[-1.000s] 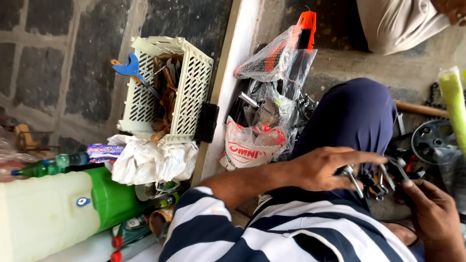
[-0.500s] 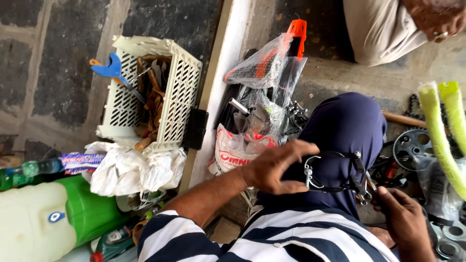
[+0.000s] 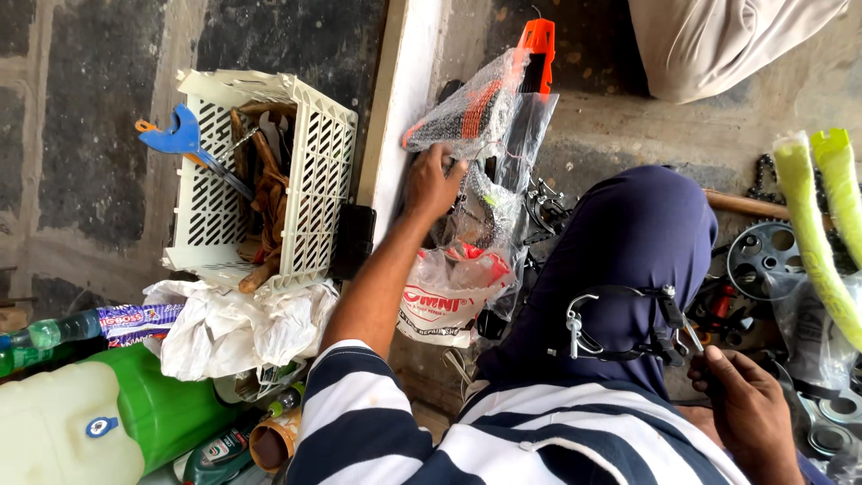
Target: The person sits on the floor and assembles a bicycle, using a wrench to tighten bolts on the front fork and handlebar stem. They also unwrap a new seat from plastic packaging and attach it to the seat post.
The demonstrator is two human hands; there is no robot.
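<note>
My left hand (image 3: 433,182) reaches out to a clear plastic bag (image 3: 489,135) of tools beside a white post, its fingers curled on the bag's edge. An orange-handled tool (image 3: 539,45) sticks out of the bag's top. A black and silver metal bracket (image 3: 620,328) lies across my knee in dark blue trousers (image 3: 628,242). My right hand (image 3: 745,418) sits low at the right, closed on the bracket's right end.
A white slotted basket (image 3: 314,180) with rusty tools and a blue-handled tool (image 3: 175,135) stands at the left. A white printed bag (image 3: 444,301), crumpled white plastic (image 3: 224,328), a green-and-white jug (image 3: 90,422), a gear wheel (image 3: 763,260) and yellow-green tubes (image 3: 817,233) lie around.
My left hand has left the bracket on my knee and moved up and left to the clear plastic bag. My right hand stays at the bracket.
</note>
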